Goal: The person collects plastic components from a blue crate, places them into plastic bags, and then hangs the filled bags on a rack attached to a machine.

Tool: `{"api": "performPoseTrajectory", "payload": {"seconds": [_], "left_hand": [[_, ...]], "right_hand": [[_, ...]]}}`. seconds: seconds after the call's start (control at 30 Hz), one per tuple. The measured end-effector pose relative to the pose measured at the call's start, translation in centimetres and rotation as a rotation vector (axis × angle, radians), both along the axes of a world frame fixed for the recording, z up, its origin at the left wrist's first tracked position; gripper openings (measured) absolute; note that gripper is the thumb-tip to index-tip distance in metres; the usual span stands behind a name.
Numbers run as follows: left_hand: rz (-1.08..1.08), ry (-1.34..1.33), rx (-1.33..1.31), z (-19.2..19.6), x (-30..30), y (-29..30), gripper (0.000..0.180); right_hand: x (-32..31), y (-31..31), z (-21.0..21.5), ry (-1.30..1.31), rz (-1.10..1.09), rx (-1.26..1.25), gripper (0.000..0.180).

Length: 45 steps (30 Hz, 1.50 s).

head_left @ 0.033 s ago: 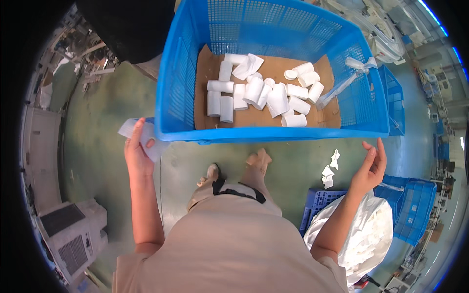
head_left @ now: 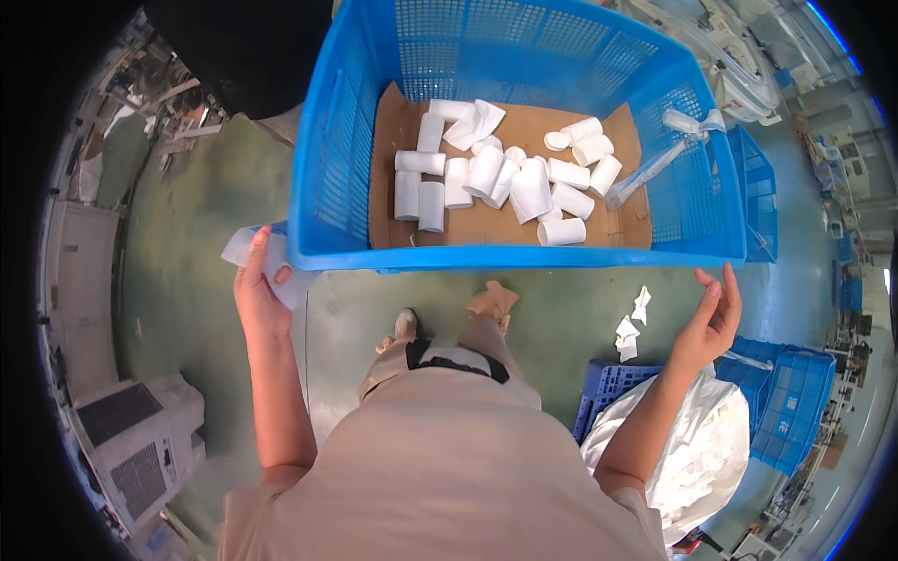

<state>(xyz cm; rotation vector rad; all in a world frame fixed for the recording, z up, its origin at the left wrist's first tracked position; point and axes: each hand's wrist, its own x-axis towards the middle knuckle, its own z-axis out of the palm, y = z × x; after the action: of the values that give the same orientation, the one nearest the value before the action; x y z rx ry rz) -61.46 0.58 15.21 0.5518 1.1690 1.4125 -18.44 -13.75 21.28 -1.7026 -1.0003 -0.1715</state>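
Blue crate (head_left: 524,258) of white rolls (head_left: 484,175), hands (head_left: 263,304) (head_left: 706,329) by its near corners

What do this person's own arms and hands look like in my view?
The left hand and right hand are bare and ungloved, with no jewellery or markings I can make out. The forearms are uncovered too, coming out of short, plain beige sleeves.

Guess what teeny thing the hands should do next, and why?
Perhaps close the right hand around the near right corner of the blue plastic crate: its fingers look loosely open at that corner, while the left hand is by the near left corner, holding a whitish sheet.
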Motion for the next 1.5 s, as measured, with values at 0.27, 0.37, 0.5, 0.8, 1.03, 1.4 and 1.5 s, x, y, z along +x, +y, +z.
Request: {"api": "performPoseTrajectory", "payload": {"seconds": [0.27, 0.37, 0.5, 0.8, 1.03, 1.4, 1.5], "left_hand": [[0.460, 0.657, -0.075, 0.9, 6.6, -0.2, 0.030], [0.537, 1.271, 0.035, -2.7, 6.3, 0.9, 0.025], [0.524, 0.897, 0.103, -4.2, 6.2, 0.5, 0.021], [0.561, 0.773, 0.158, -5.0, 6.0, 0.8, 0.020], [0.610, 0.765, 0.147, -4.1, 6.9, 0.6, 0.019], [0.642, 0.768, 0.132, -3.6, 7.4, 0.8, 0.020], [0.638, 0.792, 0.111, -3.3, 7.3, 1.1, 0.020]], "right_hand": [[9.8, 5.4, -2.6, 0.048, 0.097, -0.024, 0.027], [10.8, 7.7, -4.6, 0.164, 0.194, -0.113, 0.029], [9.7, 8.0, -5.5, 0.266, 0.250, -0.103, 0.033], [9.8, 7.9, -5.4, 0.292, 0.210, 0.040, 0.034], [9.7, 7.9, -5.4, 0.321, 0.268, 0.030, 0.033], [9.4, 7.4, -5.7, 0.299, 0.298, 0.007, 0.031], [9.3, 7.3, -5.8, 0.284, 0.308, 0.004, 0.030]]}}
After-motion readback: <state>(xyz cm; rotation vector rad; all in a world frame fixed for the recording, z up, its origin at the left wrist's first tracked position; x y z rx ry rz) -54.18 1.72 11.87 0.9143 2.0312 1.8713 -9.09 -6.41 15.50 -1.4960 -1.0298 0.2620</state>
